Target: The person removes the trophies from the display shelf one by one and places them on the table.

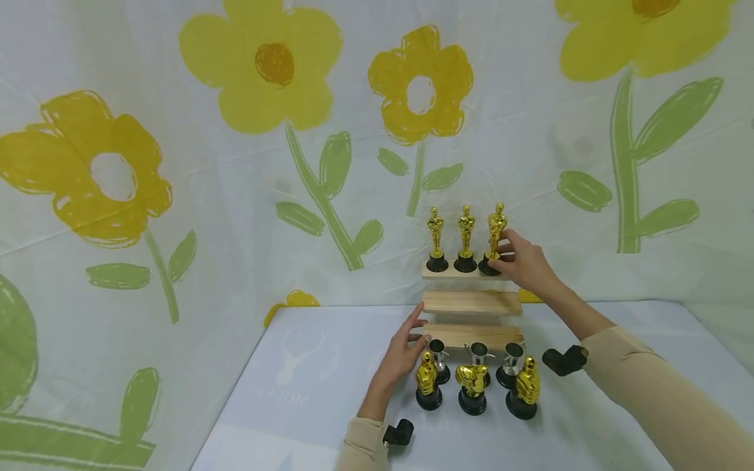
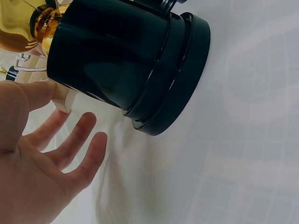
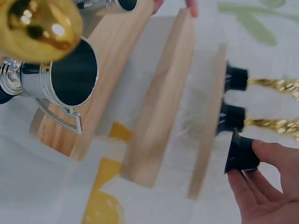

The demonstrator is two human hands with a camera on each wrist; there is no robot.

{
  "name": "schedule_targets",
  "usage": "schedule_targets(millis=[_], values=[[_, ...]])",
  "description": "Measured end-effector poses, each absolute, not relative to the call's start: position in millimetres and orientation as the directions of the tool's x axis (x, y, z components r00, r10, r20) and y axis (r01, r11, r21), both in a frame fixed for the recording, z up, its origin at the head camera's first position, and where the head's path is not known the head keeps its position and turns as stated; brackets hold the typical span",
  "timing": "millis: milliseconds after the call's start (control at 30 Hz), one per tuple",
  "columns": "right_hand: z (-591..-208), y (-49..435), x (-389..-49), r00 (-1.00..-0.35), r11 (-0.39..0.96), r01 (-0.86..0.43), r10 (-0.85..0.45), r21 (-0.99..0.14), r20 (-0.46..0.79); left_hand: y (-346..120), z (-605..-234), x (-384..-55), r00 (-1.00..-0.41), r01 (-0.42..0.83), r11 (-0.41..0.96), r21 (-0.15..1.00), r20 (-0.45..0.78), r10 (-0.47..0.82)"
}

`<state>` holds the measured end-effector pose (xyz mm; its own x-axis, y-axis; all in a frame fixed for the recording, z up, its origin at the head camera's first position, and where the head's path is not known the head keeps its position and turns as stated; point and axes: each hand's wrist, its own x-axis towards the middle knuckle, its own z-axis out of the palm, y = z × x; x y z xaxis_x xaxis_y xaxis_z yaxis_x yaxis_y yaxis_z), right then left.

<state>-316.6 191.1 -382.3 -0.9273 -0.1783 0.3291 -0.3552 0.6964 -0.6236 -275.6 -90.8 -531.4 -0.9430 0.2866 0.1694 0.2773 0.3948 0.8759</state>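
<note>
My right hand pinches the black base of a gold statuette trophy at the right end of the top wooden tier. In the right wrist view its base is slightly tilted, with a small gap to the board. Two matching statuettes, the left one and the middle one, stand upright beside it. My left hand rests at the left end of the stepped wooden rack, its fingers spread. In the left wrist view a wood end shows behind the thumb.
In front of the rack stand several trophies: silver cups, including a middle one, and gold figures on black bases, including a left one and a right one. A white tabletop lies beneath, with a flowered curtain behind.
</note>
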Motion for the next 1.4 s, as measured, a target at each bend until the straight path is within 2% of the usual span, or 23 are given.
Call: schedule_targets(millis=[333, 733, 1067, 1400], values=[[-373, 167, -257, -0.864, 0.637, -0.491, -0.271, -0.594, 0.424, -90, -531, -275, -0.946, 0.267, 0.409, 0.872, 0.156, 0.285], [-408, 128, -192, -0.817, 0.498, -0.574, -0.401, -0.65, 0.415, -93, -531, -278, -0.944, 0.266, 0.396, 0.879, 0.154, 0.293], [-442, 106, -159, -0.796, 0.434, -0.559, -0.52, -0.707, 0.31, -96, -529, -280, -0.92, 0.325, 0.367, 0.871, 0.202, 0.335], [-490, 94, -152, -0.782, 0.415, -0.529, -0.577, -0.741, 0.236, -97, -529, -280, -0.913, 0.338, 0.391, 0.856, 0.196, 0.359]])
